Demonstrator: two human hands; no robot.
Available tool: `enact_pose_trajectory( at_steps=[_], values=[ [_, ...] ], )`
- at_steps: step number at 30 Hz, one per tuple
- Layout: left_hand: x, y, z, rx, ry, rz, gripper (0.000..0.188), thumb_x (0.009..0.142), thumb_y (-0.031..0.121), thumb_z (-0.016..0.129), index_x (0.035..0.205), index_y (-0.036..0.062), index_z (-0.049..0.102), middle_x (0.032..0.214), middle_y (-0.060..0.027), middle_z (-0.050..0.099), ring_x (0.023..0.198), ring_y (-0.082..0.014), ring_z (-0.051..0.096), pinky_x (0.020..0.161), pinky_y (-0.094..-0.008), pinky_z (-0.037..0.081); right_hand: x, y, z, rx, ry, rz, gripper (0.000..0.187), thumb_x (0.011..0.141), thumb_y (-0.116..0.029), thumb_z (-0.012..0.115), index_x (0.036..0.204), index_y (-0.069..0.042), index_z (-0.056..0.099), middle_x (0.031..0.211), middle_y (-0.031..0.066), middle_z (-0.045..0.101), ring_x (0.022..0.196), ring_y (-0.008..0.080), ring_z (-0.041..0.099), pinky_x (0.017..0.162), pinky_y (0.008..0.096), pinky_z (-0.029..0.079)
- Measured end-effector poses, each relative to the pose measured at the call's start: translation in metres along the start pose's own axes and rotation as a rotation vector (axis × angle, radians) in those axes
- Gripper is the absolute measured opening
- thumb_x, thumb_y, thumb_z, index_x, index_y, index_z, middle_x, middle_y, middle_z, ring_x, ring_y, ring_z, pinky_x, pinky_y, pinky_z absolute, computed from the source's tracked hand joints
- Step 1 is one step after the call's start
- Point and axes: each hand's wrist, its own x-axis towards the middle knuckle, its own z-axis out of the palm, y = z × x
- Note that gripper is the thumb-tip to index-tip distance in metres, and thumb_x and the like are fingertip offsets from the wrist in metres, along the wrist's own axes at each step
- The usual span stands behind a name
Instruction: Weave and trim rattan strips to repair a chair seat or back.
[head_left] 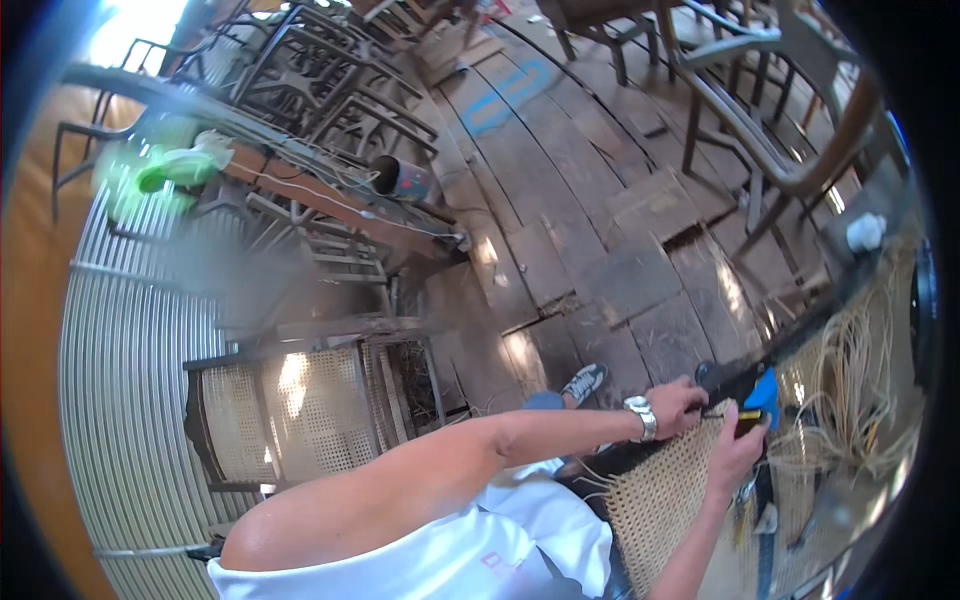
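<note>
A sheet of woven cane webbing [650,490] lies in front of me at the lower right, with loose strand ends along its left edge. At its far edge, beside a dark frame rail [735,385], my left hand [682,407] is closed with bent fingers; what they pinch is too small to make out. My right hand [736,458] grips a small tool with a black and yellow handle [748,422], close to the left fingertips. Its thin dark tip points toward the left hand. A blue piece [763,398] of unclear kind sits just beyond the right hand.
Loose cane strands [850,370] hang in a bundle at right. A cane-panelled chair part [275,415] stands at left by corrugated metal sheeting [120,370]. Stacked chair frames [320,90] fill the far left, and a wooden armchair [780,120] stands far right. The plank floor [560,180] has uneven boards.
</note>
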Motion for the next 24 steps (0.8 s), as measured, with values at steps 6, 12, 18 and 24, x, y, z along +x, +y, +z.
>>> enact_pose_trajectory(
  at_steps=[6,12,18,24],
  values=[
    [0.001,-0.003,-0.012,0.142,-0.026,0.072,0.022,0.088,0.027,0.065,0.106,0.0165,0.073,0.108,-0.011,0.063,0.086,-0.0336,0.069,0.073,-0.0444,0.056,0.003,-0.007,0.021,-0.002,0.054,0.014,0.048,0.097,-0.029,0.067,0.123,0.009,0.051,0.104,0.0287,0.065,0.095,0.0448,0.065,0.079,0.048,0.051],
    [0.006,0.001,-0.007,0.148,-0.086,0.053,0.021,0.089,0.027,0.064,0.105,0.0172,0.073,0.113,-0.0094,0.062,0.093,-0.0325,0.068,0.078,-0.0447,0.056,0.024,-0.006,-0.02,0.354,0.01,0.098,0.039,0.099,-0.029,0.067,0.115,0.005,0.057,0.093,0.0159,0.067,0.08,0.0268,0.065,0.074,0.0392,0.051],
    [0.01,-0.02,-0.02,-0.038,-0.032,0.036,0.031,0.072,0.002,0.067,0.102,0.0079,0.074,0.094,-0.0119,0.074,0.081,-0.0267,0.071,0.075,-0.039,0.058,0.038,0.034,-0.021,1.028,0.062,0.556,0.022,0.096,-0.021,0.07,0.104,-0.001,0.065,0.101,0.0059,0.068,0.08,0.0122,0.065,0.072,0.0271,0.053],
    [0.02,0.005,-0.019,-0.291,-0.137,-0.277,0.025,0.08,0.013,0.075,0.104,0.0071,0.075,0.085,-0.0013,0.072,0.077,-0.009,0.065,0.073,-0.0259,0.054,0.018,0.089,-0.008,1.097,0.019,0.743,0.023,0.095,-0.016,0.072,0.096,0.001,0.057,0.086,0.0103,0.067,0.065,0.0157,0.067,0.056,0.0279,0.056]
  ],
)
